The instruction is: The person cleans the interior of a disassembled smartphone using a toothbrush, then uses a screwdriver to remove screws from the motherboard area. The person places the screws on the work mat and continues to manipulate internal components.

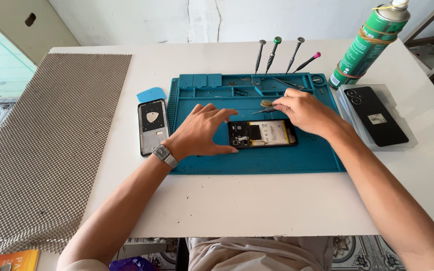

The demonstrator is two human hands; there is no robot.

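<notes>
Opened phone (262,134) lies at the middle of the blue work mat (257,160), back cover off, battery and board exposed. Your left hand (202,131) steadies its left end, fingers spread, thumb along the near edge. Your right hand (305,111) pinches a small screwdriver (267,109) just behind the phone. Black back cover (375,116) rests near the desk's right edge; the screen panel (152,126) lies left of the mat. Judged: disassembly under way, internals not yet removed.
</notes>
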